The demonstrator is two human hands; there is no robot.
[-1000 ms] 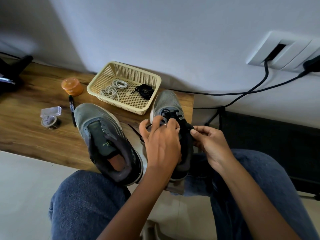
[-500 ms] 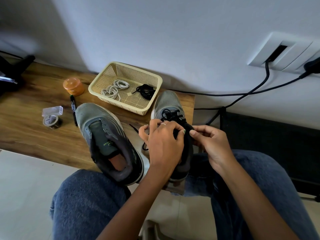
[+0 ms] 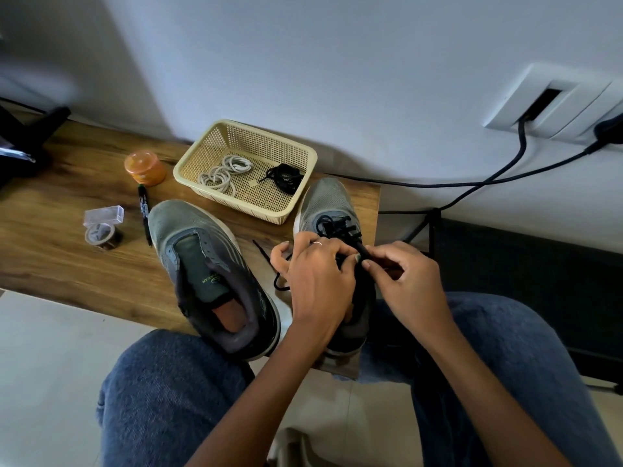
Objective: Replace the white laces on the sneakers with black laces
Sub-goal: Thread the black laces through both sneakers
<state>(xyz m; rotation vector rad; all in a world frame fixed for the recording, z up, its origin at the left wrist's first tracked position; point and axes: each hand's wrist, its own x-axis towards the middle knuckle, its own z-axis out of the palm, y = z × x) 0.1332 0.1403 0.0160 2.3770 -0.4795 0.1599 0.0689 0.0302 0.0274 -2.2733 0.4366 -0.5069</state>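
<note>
left hand point(image 3: 317, 278): curled on black lace point(image 3: 333, 227), over right grey mesh sneaker point(image 3: 325, 203)
right hand point(image 3: 404, 278): pinches same lace
sneaker: wooden table's point(image 3: 50, 237) right end
white laces point(image 3: 222, 171): beige plastic basket point(image 3: 303, 193)

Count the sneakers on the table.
2. The left sneaker lies unlaced beside the basket; the right sneaker sits under both hands, partly threaded with black lace.

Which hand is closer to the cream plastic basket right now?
Left. The left hand works over the laced grey sneaker, just below the cream plastic basket's near right corner. The right hand sits farther right, beyond that sneaker.
</note>
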